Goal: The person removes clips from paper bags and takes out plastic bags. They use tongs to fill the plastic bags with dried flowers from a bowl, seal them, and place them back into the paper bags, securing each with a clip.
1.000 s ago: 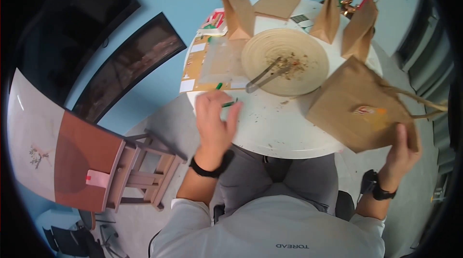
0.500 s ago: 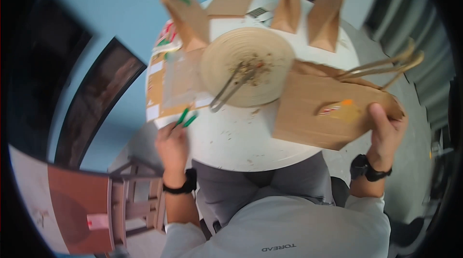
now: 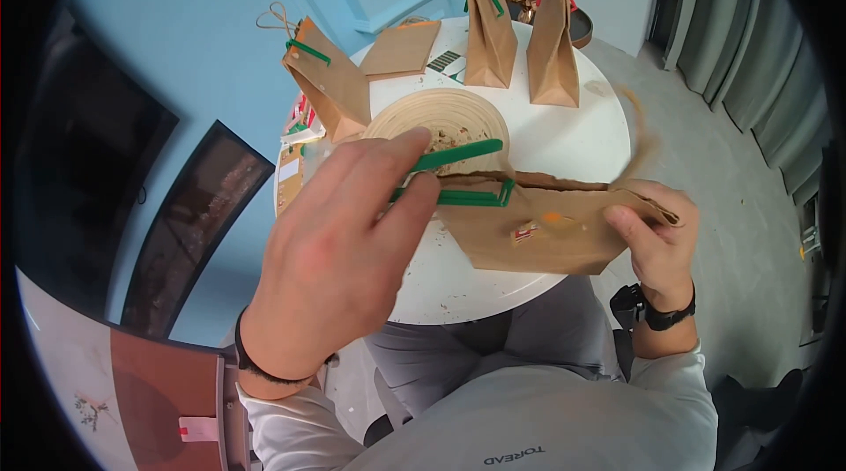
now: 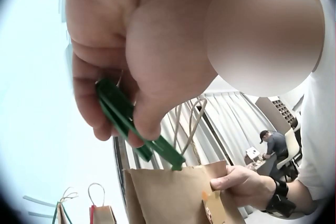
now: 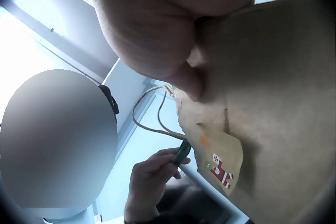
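Note:
My left hand (image 3: 330, 242) pinches a green bag clip (image 3: 458, 155) between thumb and fingers. The clip's two arms are spread, one above the other, and their tips reach over the left end of a brown paper bag's top edge. That bag (image 3: 564, 251) has a small sticker on its front and twisted rope handles. With thumb in front, my right hand (image 3: 665, 246) grips the bag's top right corner. In the left wrist view the clip (image 4: 170, 155) overlaps the bag's mouth. The right wrist view shows the sticker (image 5: 220, 171) close up.
On the round white table (image 3: 590, 140), a woven plate (image 3: 397, 118) bears dried bits, partly hidden behind my left hand. Upright clipped paper bags stand at the back left (image 3: 330, 88), back middle (image 3: 491, 39) and back right (image 3: 555, 57). A flat paper bag (image 3: 401, 50) lies between them.
My left hand has risen from the table's left front to the bag, with the green clip now opened wide. The bag has shifted left, its top edge now facing up.

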Available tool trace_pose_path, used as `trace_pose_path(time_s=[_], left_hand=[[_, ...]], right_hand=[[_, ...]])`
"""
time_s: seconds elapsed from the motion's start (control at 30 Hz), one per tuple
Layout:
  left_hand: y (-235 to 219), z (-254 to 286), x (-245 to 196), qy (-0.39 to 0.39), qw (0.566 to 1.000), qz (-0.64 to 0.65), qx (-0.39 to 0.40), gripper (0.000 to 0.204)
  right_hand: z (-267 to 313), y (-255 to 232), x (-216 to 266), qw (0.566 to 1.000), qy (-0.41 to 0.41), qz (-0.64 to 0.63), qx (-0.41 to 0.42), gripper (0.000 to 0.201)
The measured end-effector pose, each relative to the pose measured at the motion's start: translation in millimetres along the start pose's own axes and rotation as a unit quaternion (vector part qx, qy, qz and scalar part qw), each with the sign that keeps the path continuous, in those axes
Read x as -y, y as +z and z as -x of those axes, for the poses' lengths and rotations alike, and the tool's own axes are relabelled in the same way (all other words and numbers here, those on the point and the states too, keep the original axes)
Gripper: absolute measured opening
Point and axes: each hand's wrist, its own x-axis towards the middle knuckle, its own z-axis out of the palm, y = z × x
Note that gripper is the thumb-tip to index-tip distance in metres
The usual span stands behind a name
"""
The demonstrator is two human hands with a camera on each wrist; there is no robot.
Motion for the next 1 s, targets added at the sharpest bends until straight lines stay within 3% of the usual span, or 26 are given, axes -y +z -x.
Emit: trace_pose_path(time_s=[0.23, 0.47, 0.57, 0.63, 0.7, 0.9, 1.0], left_hand=[[-23, -16, -3, 0.037, 0.999, -0.022, 0.017, 0.018], [2, -33, -18, 0.088, 0.985, 0.037, 0.142, 0.025], [6, -44, -20, -0.046, 0.965, 0.120, 0.228, 0.036], [23, -42, -9, -0.065, 0.945, 0.258, 0.190, 0.049], [40, -38, -11, -0.021, 0.952, 0.283, 0.118, 0.048], [51, 1, -13, 0.044, 0.979, 0.187, 0.071, 0.047], [59, 11, -20, 0.022, 0.942, 0.334, -0.005, 0.041]], right_hand=[[3, -7, -7, 0.999, 0.023, -0.021, -0.017, 0.018], [2, -9, 5, 0.999, -0.006, 0.012, 0.036, 0.016], [4, -8, 11, 0.999, 0.000, 0.026, 0.036, 0.016], [6, -10, 12, 0.998, 0.000, 0.041, 0.040, 0.016], [8, -8, 5, 0.999, -0.004, 0.023, 0.023, 0.016], [23, -8, -9, 0.998, 0.021, -0.055, -0.022, 0.018], [25, -8, -5, 0.996, 0.024, -0.081, -0.021, 0.019]])
